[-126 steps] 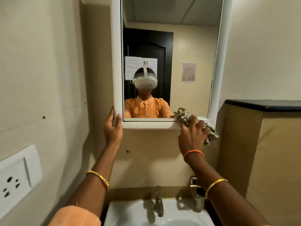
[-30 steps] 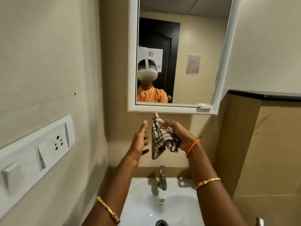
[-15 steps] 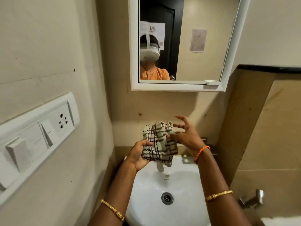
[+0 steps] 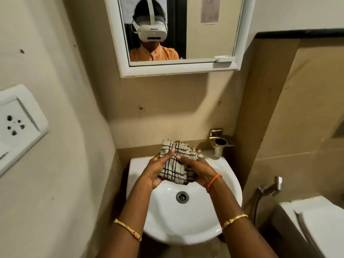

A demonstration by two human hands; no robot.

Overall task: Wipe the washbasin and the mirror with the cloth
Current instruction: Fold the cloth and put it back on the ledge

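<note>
The white washbasin (image 4: pixel 186 220) holds nothing but its metal drain (image 4: pixel 182 197), and the steel tumbler holder (image 4: pixel 220 142) on the wall behind its right corner shows only a dark, hollow ring. Above the back half of the bowl, the checked cloth (image 4: pixel 176 164) is bunched between both hands: the left hand (image 4: pixel 156 171) has its fingers curled under and its thumb pressed on top, and the right hand (image 4: pixel 197 169) closes round the other side. The basin sits tight in a corner, the left wall with its socket plate (image 4: pixel 17 125) close by, a toilet cistern (image 4: pixel 314 222) and spray hose (image 4: pixel 268 190) to the right. Open wall separates the cloth from the white-framed mirror (image 4: pixel 178 34) overhead. Half a second back the right fingers were splayed; now they grip, and the cloth has come lower over the bowl.
</note>
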